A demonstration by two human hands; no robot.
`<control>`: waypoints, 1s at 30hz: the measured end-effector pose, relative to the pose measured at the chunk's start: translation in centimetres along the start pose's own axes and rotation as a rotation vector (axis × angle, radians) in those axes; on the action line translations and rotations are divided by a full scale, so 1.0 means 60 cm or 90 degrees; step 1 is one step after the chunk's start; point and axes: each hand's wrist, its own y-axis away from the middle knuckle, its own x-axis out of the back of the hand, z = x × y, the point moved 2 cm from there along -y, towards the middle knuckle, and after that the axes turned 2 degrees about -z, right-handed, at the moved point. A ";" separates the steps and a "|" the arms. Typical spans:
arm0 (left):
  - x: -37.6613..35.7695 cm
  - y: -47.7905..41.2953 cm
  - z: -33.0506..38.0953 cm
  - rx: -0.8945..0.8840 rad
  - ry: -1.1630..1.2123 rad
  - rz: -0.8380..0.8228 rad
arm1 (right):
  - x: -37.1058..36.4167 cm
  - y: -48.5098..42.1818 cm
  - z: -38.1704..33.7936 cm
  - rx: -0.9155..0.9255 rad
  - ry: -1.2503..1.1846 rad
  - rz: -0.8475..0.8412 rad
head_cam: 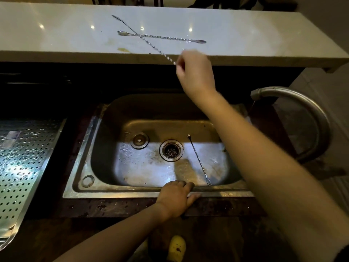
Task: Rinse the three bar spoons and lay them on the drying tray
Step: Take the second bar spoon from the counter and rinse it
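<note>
Two twisted steel bar spoons cross on the white counter ledge. My right hand (194, 69) pinches the near end of the diagonal bar spoon (149, 43), whose bowl end points up and left. The other bar spoon (166, 37) lies flat across the ledge, forked end to the right. A third bar spoon (198, 159) rests in the steel sink (132, 167), right of the drain, fork end near the front wall. My left hand (176, 198) rests on the sink's front rim, holding nothing. The perforated drying tray (22, 157) sits at the left.
A curved steel faucet (294, 103) arches over the sink's right side, water trickling from its spout. A round drain plug (139, 140) lies left of the drain (171, 150). A brownish stain (123, 49) marks the ledge. A yellow object (176, 247) shows at the bottom edge.
</note>
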 end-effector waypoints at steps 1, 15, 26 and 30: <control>0.000 0.000 0.000 0.000 0.001 0.000 | -0.007 0.030 0.010 -0.039 -0.084 -0.008; 0.062 -0.063 -0.004 0.121 0.456 0.036 | -0.153 0.341 0.196 -0.534 -0.658 -0.116; 0.244 -0.220 0.091 -0.085 0.890 0.274 | -0.127 0.381 0.245 -0.588 -0.513 -0.120; 0.224 -0.220 0.123 -0.102 0.897 0.263 | -0.119 0.365 0.249 -0.548 -0.428 -0.159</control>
